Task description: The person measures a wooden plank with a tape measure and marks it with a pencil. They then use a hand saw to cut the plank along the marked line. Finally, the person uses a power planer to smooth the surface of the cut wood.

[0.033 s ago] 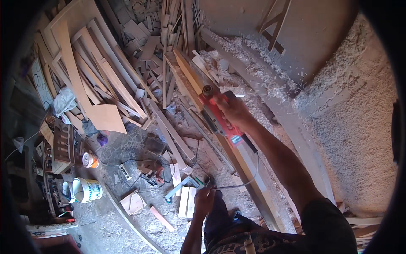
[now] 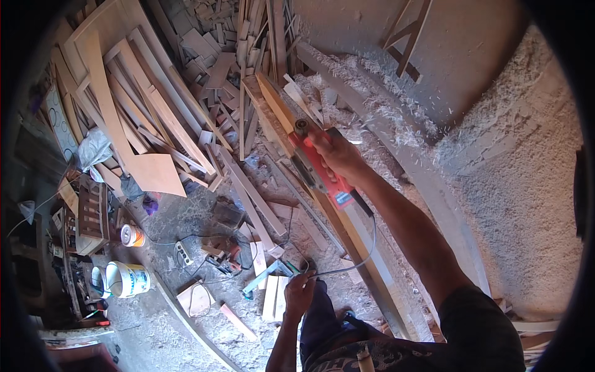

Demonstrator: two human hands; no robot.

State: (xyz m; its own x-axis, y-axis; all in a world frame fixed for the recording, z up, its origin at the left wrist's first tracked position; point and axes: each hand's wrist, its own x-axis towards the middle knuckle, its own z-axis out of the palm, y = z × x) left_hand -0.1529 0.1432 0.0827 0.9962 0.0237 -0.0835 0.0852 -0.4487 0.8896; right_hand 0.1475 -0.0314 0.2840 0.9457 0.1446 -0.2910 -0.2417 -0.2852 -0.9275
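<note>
Much of the long pale plank (image 2: 347, 232) seems already smoothed, judging by the heaped wood shavings (image 2: 372, 105) lying to its right and beyond its far end; the red electric planer (image 2: 319, 167) sits about two thirds of the way up, so the far stretch of the plank looks to be what is left. The plank runs diagonally from beside the person's legs up toward the stacked timber, straight-edged and light in colour. Beyond and left of it, a big loose pile of offcut boards (image 2: 155, 105) lies on the dusty floor, flat strips and curved pieces of raw wood. The sloping wall (image 2: 527, 186) at the right is rough and grainy. Near the lower left stands a white plastic bucket (image 2: 127, 279), with a small round tin (image 2: 131, 235) just above it. The right hand (image 2: 338, 155) lies on top of the planer, fingers closed round its handle, pressing it to the plank. The left hand (image 2: 300, 291), low by the knee, has its fingers curled round the thin grey power cord (image 2: 365, 254), which loops back to the planer.
</note>
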